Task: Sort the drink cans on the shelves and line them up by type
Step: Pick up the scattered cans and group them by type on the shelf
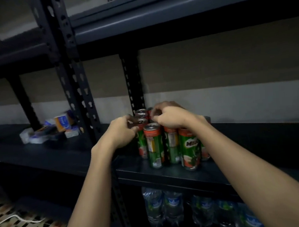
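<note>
Several slim green Milo cans point(154, 145) with red tops stand bunched together at the left end of a dark metal shelf point(247, 141). My left hand point(122, 129) curls around the top of a can on the left side of the bunch. My right hand point(170, 116) reaches over the cluster, its fingers pinched on the top of a can in the back rows. The front can with the readable label point(190, 149) stands under my right wrist. The back cans are mostly hidden by my hands.
Perforated black uprights point(74, 87) divide this shelf from the left bay, where small boxes and packets point(56, 128) lie. Water bottles point(162, 206) fill the shelf below. Another shelf hangs overhead. Patterned floor and a white cable point(15, 218) show at lower left.
</note>
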